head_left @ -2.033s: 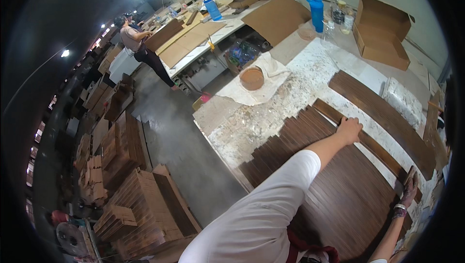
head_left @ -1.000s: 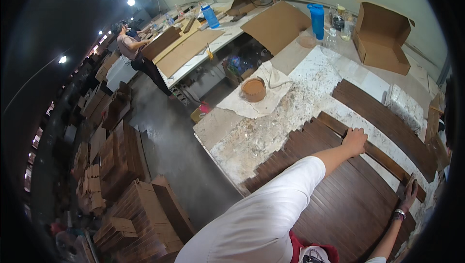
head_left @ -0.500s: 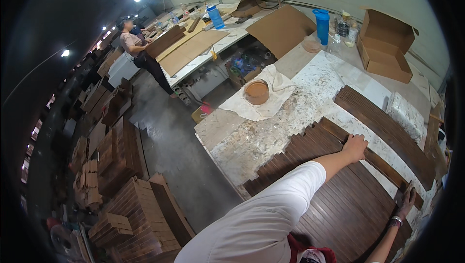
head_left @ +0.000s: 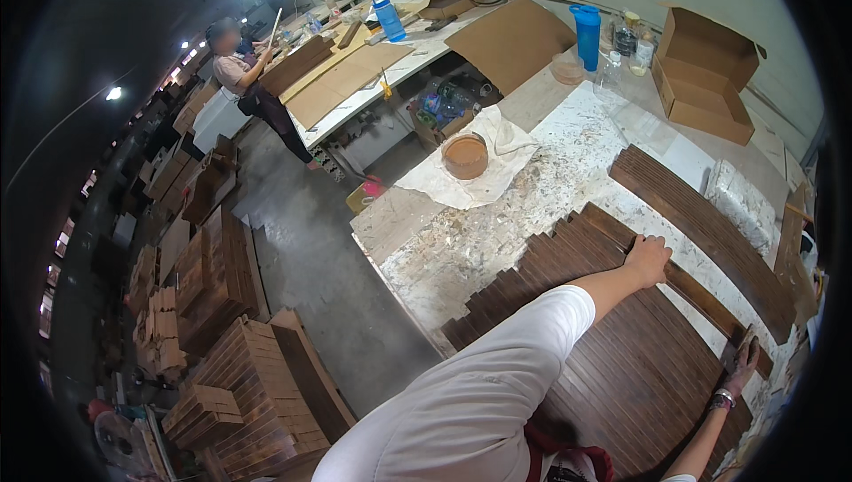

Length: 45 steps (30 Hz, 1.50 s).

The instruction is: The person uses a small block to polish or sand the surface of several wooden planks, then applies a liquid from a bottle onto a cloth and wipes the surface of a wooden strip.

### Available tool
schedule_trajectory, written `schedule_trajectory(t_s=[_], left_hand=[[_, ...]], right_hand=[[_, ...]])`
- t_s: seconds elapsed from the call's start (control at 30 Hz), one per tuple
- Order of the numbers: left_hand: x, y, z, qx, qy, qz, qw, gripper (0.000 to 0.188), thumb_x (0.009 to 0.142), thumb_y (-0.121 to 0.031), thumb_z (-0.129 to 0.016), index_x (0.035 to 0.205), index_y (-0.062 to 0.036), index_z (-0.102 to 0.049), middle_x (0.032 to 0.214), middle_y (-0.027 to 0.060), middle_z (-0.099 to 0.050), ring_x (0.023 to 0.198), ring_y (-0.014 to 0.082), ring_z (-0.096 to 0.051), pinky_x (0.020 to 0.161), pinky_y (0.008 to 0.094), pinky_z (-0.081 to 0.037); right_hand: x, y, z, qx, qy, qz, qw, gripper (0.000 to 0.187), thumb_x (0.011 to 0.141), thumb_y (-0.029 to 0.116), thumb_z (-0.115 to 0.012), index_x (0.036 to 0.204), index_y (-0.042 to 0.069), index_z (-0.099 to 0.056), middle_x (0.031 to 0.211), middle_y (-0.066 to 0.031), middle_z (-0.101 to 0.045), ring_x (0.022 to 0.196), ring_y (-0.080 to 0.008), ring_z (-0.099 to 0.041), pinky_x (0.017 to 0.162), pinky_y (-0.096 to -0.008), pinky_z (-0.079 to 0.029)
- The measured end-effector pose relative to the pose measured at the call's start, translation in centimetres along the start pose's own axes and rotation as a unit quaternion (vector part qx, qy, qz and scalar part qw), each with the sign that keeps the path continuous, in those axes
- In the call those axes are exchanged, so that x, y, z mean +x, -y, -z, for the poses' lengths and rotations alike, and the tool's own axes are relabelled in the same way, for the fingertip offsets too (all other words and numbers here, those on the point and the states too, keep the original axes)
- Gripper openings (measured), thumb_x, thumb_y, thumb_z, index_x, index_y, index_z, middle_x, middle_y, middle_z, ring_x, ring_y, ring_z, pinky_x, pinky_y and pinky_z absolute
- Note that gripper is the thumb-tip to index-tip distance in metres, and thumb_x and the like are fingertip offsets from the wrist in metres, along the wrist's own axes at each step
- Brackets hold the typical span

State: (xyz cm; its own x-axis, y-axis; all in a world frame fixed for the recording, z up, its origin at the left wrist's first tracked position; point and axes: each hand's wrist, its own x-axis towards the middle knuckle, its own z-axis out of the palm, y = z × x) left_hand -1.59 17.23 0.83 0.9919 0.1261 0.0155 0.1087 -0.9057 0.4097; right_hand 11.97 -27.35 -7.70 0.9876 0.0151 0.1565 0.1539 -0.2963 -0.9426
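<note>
At frame right, the upper end of the narrow dark-brown wooden strip (head_left: pixel 706 302), clasped by the left hand (head_left: pixel 650 260), right hand (head_left: pixel 744 365) half-open at its lower end, hold unclear, has neared the brown slatted panel (head_left: pixel 639 367), narrowing their gap.

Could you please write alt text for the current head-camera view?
A left hand grips a narrow dark plank while the right hand touches it near its right end, beside many similar planks laid side by side on a stained worktable. A brown bowl on a white cloth sits farther back; a co-worker stands at another table.
</note>
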Motion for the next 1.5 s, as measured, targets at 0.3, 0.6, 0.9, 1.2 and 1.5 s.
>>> schedule_trajectory(t_s=[0.3,0.6,0.9,1.2,1.5], left_hand=[[0.0,-0.1,0.4,0.012,-0.001,0.001,1.000,0.048,0.071,-0.037,-0.076,0.109,-0.0103,-0.065,0.113,0.0099,-0.058,0.112,0.0257,-0.053,0.096,0.0441,-0.038],[1.7,0.3,-0.2,0.053,0.010,-0.067,0.996,0.043,0.077,-0.024,-0.073,0.118,-0.0195,-0.061,0.116,0.0092,-0.055,0.111,0.0290,-0.053,0.089,0.0494,-0.043],[2.3,1.2,-2.1,0.038,-0.016,-0.140,0.989,0.040,0.081,-0.015,-0.065,0.120,-0.0243,-0.061,0.113,0.0088,-0.055,0.108,0.0291,-0.054,0.097,0.0509,-0.038],[3.1,0.3,-2.0,-0.060,0.054,-0.156,0.984,0.035,0.093,-0.026,-0.046,0.118,-0.0043,-0.058,0.132,0.0161,-0.052,0.123,0.0322,-0.046,0.106,0.0393,-0.034],[6.7,-0.2,-11.6,-0.349,-0.109,-0.035,0.930,0.036,0.086,-0.026,-0.057,0.115,-0.0063,-0.064,0.126,0.0153,-0.058,0.126,0.0311,-0.047,0.102,0.0416,-0.038]], right_hand=[[-0.2,-0.3,0.0,0.002,0.010,-0.020,1.000,0.053,0.094,0.030,-0.056,0.137,0.000,-0.046,0.141,-0.0135,-0.047,0.125,-0.0240,-0.047,0.102,-0.0331,-0.037],[-2.7,6.5,-3.1,-0.003,-0.017,0.011,1.000,0.050,0.091,0.025,-0.061,0.132,0.000,-0.049,0.132,-0.0126,-0.053,0.118,-0.0240,-0.052,0.100,-0.0323,-0.040],[-4.0,15.2,-17.0,0.057,0.081,0.007,0.995,0.052,0.088,0.026,-0.061,0.133,0.002,-0.052,0.134,-0.0120,-0.052,0.124,-0.0213,-0.048,0.101,-0.0337,-0.041],[-3.6,27.1,-43.5,-0.185,0.407,0.431,0.784,0.023,0.081,0.018,-0.062,0.104,0.016,-0.069,0.099,-0.0105,-0.062,0.097,-0.0302,-0.060,0.084,-0.0387,-0.048],[-2.6,29.0,-46.7,-0.348,0.386,0.480,0.707,0.026,0.076,0.002,-0.060,0.102,0.008,-0.064,0.096,-0.0170,-0.060,0.093,-0.0348,-0.058,0.081,-0.0418,-0.048]])
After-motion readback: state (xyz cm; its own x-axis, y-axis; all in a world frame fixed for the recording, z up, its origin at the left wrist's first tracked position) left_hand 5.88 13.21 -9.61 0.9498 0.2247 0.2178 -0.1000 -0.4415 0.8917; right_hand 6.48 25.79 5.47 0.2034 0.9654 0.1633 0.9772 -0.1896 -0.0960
